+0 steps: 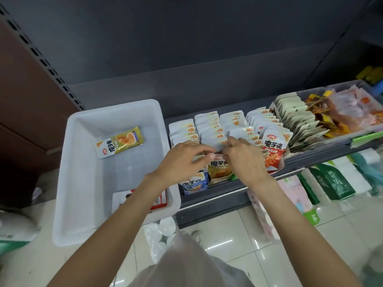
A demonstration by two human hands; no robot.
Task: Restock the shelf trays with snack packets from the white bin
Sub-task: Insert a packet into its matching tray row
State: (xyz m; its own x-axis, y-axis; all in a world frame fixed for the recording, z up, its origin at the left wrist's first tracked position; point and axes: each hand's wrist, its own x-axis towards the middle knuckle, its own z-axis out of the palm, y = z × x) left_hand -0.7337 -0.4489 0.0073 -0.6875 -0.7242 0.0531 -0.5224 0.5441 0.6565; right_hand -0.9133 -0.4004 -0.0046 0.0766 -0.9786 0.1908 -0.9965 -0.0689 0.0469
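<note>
Head view has both hands at the yellow-brown tray (219,179), left hand (184,162) and right hand (244,160) pinching a snack packet (218,160) into its row, and next, I'd say, comes the olive packet (119,145) in the white bin (68,162).

The bin (68,162) sits on the shelf (228,189) to my left, two packets in it: one (119,142) toward the back, one (159,200) near the front. Right of the bin stand rows of packets (209,127) in trays, both my hands over their front.
</note>
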